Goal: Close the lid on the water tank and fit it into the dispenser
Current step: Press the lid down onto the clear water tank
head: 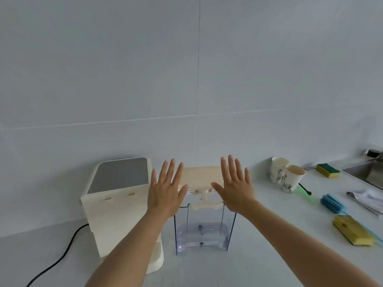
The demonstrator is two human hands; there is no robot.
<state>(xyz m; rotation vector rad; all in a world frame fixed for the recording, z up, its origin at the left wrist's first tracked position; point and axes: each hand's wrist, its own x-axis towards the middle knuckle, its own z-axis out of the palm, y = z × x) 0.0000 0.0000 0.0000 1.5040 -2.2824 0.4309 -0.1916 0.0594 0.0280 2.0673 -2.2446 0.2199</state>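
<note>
Your left hand (165, 191) and right hand (235, 188) hover flat, fingers spread, holding nothing; the clear water tank (205, 230) stands on the counter just right of the dispenser (118, 201); its lid (202, 177) stands raised at the far edge, between your palms, long axis left-to-right, equally near both.

Two paper cups (286, 175) are stood touching near the counter's (259, 266) back edge. Toward its right edge, sponges (328, 170) (352, 233), a blue brush (332, 204) and a folded cloth (367, 198) are laid beside the sink (366, 172).
</note>
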